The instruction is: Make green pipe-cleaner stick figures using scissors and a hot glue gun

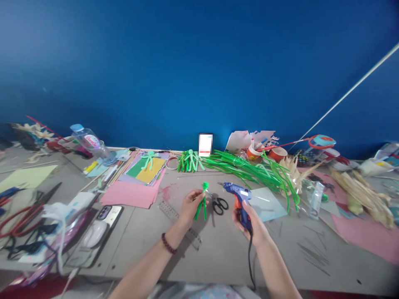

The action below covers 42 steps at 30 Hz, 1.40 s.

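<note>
Extending bare forearms (145, 261) nearest the camera. Pinching a green fuzzy-stem piece (205, 204) in the left hand (190, 205), lengthwise away from the body, with a rounded top beyond the fingertips and two legs trailing back. Gripping a blue glue gun (237, 191) in the right hand (255, 226), aimed leftward toward that top, apart from it, above scissors (218, 205) lying between both hands.

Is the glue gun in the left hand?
No, the right hand grips the glue gun, while the left hand pinches a green figure.
</note>
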{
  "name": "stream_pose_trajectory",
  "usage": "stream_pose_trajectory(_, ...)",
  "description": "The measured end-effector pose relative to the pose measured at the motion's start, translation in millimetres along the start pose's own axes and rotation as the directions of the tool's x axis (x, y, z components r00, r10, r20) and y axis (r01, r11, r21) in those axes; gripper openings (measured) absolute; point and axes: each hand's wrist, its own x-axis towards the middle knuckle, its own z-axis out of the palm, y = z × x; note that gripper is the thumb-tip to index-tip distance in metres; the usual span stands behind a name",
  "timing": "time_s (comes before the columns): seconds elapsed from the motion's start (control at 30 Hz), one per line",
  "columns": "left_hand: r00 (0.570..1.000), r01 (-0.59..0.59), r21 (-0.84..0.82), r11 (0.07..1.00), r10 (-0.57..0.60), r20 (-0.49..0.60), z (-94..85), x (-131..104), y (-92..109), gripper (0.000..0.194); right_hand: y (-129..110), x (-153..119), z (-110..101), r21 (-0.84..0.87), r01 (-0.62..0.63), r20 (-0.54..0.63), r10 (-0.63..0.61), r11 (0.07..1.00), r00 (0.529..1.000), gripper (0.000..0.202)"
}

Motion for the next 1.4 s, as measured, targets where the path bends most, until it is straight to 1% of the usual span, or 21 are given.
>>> stream_pose_trajectory(0.07, 0.999, 0.032, -0.05, 0.998, -0.031, 0.014, 1.8, -1.5, 3.0, 0.034, -1.8, 1.0, -3.4, 0.057, -0.048, -0.002, 0.048, 0.997, 0.999, 0.042)
stream_pose_trajectory(0.13, 0.995, 0.081, -0.107, 0.991, -0.074, 0.062, 4.0, -4.5, 6.8, 0.031, -2.9, 1.2, -7.1, 0.11, -0.079, 0.025, 0.076, 0.991, 0.997, 0.041)
stream_pose_trajectory(0.2, 0.983, 0.125, -0.151, 0.981, -0.102, 0.154, 5.9, -8.8, 11.0, 0.027, -3.1, 0.5, -9.7, 0.152, -0.099, 0.064, 0.09, 0.983, 0.994, 0.038)
stream_pose_trajectory(0.27, 0.962, 0.149, -0.166, 0.975, -0.104, 0.251, 7.1, -13.8, 15.0, 0.025, -2.2, -0.5, -10.1, 0.182, -0.123, 0.104, 0.105, 0.976, 0.989, 0.037)
stream_pose_trajectory(0.33, 0.942, 0.157, -0.17, 0.973, -0.096, 0.321, 7.7, -18.5, 18.5, 0.025, 0.2, -1.3, -8.6, 0.217, -0.152, 0.148, 0.122, 0.964, 0.982, 0.037)
stream_pose_trajectory(0.47, 0.925, 0.153, -0.246, 0.957, -0.051, 0.376, 8.1, -23.3, 21.5, 0.021, 8.3, -1.1, -2.0, 0.304, -0.221, 0.236, 0.151, 0.927, 0.96, 0.036)
stream_pose_trajectory(0.6, 0.911, 0.184, -0.306, 0.934, -0.044, 0.411, 7.5, -20.9, 17.4, 0.02, 14.0, -0.6, 6.1, 0.316, -0.259, 0.277, 0.172, 0.913, 0.945, 0.036)
stream_pose_trajectory(0.83, 0.928, 0.178, -0.297, 0.938, -0.059, 0.369, 5.9, -17.0, 13.3, 0.022, 12.1, -2.5, 16.0, 0.248, -0.251, 0.231, 0.195, 0.936, 0.953, 0.038)
stream_pose_trajectory(0.93, 0.933, 0.174, -0.295, 0.94, -0.062, 0.353, 7.0, -14.5, 11.7, 0.02, 11.8, -3.1, 14.9, 0.27, -0.251, 0.235, 0.189, 0.93, 0.954, 0.037)
stream_pose_trajectory(1.0, 0.942, 0.143, -0.295, 0.945, -0.038, 0.333, 7.5, -11.3, 8.9, 0.019, 12.3, -3.0, 11.9, 0.311, -0.237, 0.243, 0.164, 0.92, 0.956, 0.035)
stream_pose_trajectory(1.07, 0.962, 0.06, -0.248, 0.967, 0.011, 0.275, 6.6, -6.8, 5.2, 0.02, 12.2, -2.9, 7.9, 0.354, -0.21, 0.244, 0.126, 0.911, 0.962, 0.032)
stream_pose_trajectory(1.13, 0.982, -0.068, -0.11, 0.992, 0.087, 0.17, 3.9, -1.8, 1.8, 0.021, 10.4, -3.2, 3.9, 0.387, -0.177, 0.239, 0.088, 0.905, 0.967, 0.03)
stream_pose_trajectory(1.17, 0.983, -0.139, -0.018, 0.99, 0.14, 0.117, 2.1, 0.7, 0.6, 0.021, 8.9, -3.5, 2.1, 0.398, -0.162, 0.233, 0.071, 0.903, 0.97, 0.029)
stream_pose_trajectory(1.2, 0.976, -0.208, 0.054, 0.977, 0.203, 0.086, 0.0, 3.1, -0.3, 0.021, 7.1, -3.8, 0.6, 0.405, -0.147, 0.223, 0.059, 0.902, 0.973, 0.029)
stream_pose_trajectory(1.27, 0.953, -0.302, 0.149, 0.942, 0.297, 0.057, -4.1, 6.7, -0.9, 0.019, 3.1, -4.5, -1.7, 0.406, -0.122, 0.198, 0.043, 0.906, 0.979, 0.028)
stream_pose_trajectory(1.33, 0.937, -0.347, 0.218, 0.912, 0.347, 0.041, -7.2, 8.8, 0.0, 0.016, -0.1, -5.0, -3.0, 0.395, -0.105, 0.172, 0.039, 0.913, 0.984, 0.027)
stream_pose_trajectory(1.4, 0.928, -0.363, 0.282, 0.888, 0.371, 0.027, -8.9, 9.6, 1.7, 0.014, -1.9, -5.1, -3.5, 0.374, -0.092, 0.143, 0.041, 0.923, 0.989, 0.027)
